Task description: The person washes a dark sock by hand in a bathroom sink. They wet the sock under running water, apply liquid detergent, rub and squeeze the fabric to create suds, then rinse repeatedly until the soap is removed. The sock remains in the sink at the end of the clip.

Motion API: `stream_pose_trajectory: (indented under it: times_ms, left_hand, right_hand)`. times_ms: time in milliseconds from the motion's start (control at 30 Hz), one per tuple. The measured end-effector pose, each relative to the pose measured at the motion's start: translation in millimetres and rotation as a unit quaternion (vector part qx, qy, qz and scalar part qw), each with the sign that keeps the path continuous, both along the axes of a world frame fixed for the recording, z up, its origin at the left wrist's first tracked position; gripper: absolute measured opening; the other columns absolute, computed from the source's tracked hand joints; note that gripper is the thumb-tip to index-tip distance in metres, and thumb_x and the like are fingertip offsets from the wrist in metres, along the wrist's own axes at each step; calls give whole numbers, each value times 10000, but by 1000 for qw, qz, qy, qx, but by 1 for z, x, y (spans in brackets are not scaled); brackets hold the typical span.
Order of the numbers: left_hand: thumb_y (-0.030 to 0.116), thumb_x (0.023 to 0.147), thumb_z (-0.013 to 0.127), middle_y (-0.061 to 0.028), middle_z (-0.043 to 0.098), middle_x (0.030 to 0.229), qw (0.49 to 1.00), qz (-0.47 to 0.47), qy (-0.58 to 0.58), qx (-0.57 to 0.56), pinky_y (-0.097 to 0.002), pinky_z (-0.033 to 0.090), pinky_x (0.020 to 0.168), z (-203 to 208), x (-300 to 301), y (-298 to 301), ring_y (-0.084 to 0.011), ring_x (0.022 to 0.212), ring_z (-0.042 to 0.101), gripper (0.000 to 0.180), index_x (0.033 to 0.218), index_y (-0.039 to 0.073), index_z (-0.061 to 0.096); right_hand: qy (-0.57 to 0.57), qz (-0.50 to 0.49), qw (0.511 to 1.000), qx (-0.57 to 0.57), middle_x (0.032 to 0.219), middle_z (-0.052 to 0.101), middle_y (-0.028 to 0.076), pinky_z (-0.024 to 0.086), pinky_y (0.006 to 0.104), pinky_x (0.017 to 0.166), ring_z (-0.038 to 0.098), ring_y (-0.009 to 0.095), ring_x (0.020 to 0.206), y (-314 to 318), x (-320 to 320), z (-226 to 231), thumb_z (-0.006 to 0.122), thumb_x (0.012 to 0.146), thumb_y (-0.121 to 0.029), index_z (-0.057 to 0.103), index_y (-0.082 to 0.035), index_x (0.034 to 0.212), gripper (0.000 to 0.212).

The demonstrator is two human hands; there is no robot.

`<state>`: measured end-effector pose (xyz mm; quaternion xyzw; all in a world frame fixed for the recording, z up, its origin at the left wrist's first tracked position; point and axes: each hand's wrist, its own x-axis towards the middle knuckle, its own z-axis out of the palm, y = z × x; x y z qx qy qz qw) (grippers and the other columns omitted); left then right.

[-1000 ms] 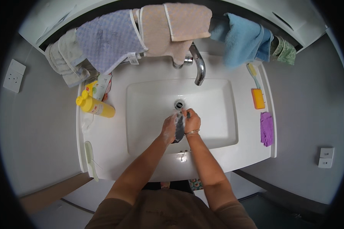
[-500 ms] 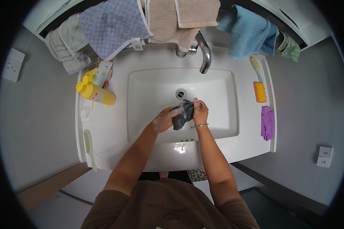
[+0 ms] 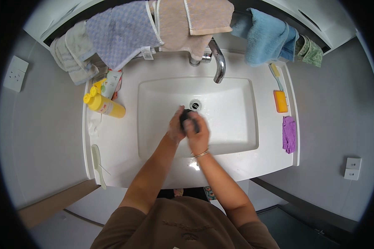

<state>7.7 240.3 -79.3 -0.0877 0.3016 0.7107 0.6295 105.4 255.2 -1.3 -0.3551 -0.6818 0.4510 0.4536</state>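
A bunched dark grey cloth (image 3: 188, 120), perhaps a small garment, is held between my two hands above the white sink basin (image 3: 237, 137). Its exact kind cannot be made out. My left hand (image 3: 177, 125) grips it from the left side. From the right, my right hand (image 3: 198, 132) closes over it, slightly blurred, with a thin bracelet at the wrist. Both hands are low over the basin, just nearer to me than the drain (image 3: 195, 105). Most of the cloth is hidden by the fingers.
The chrome faucet (image 3: 220, 68) curves over the basin's far edge. Yellow bottles (image 3: 106, 106), a tube (image 3: 111, 83) and a pale comb (image 3: 96, 159) lie at left. At right are a brush (image 3: 276, 76), an orange-yellow sponge (image 3: 280, 101) and a purple cloth (image 3: 289, 135). Several towels (image 3: 120, 33) hang at the back.
My right hand has moved left and folded over the cloth, which was spread between both hands before. The cloth is now bunched up, and the hands are closer together.
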Motion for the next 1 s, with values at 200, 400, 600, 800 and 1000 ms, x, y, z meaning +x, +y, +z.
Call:
stream_pose_trajectory:
  times_ms: [200,400,600,800,1000]
  left_hand:
    - [399,906,439,-46,585,1054,993,15,22,-114,-315,441,878,47,41,10,-177,987,550,407,1116,61,526]
    - [407,883,483,-21,565,806,916,39,398,-17,-320,495,673,-17,9,4,-155,692,550,322,948,104,568]
    - [205,878,500,-62,589,952,996,-64,40,-49,-319,503,734,38,33,5,-176,839,597,226,1054,72,548]
    - [-9,823,486,-119,577,935,988,94,109,-60,-340,540,648,-5,9,-1,-230,815,602,321,1129,88,496]
    - [395,888,482,-25,574,938,997,30,45,-51,-328,460,794,17,38,5,-138,885,548,347,1040,86,532]
  right_hand:
    - [-273,-46,961,12,697,575,147,440,398,543,552,338,623,60,9,-23,586,807,-301,545,-46,691,283]
    - [-177,47,977,107,725,597,137,462,391,586,576,326,651,17,7,-24,583,793,-204,597,-80,723,143]
    - [-224,-42,957,-180,860,633,110,477,328,692,606,240,755,81,25,-45,558,863,-238,636,-66,881,190]
    - [107,74,975,-182,874,598,69,441,285,755,562,163,829,12,25,-28,532,875,-147,596,-14,862,149]
    - [-183,-55,981,42,654,536,157,414,369,524,520,316,579,42,6,-39,597,760,-87,520,-32,644,150]
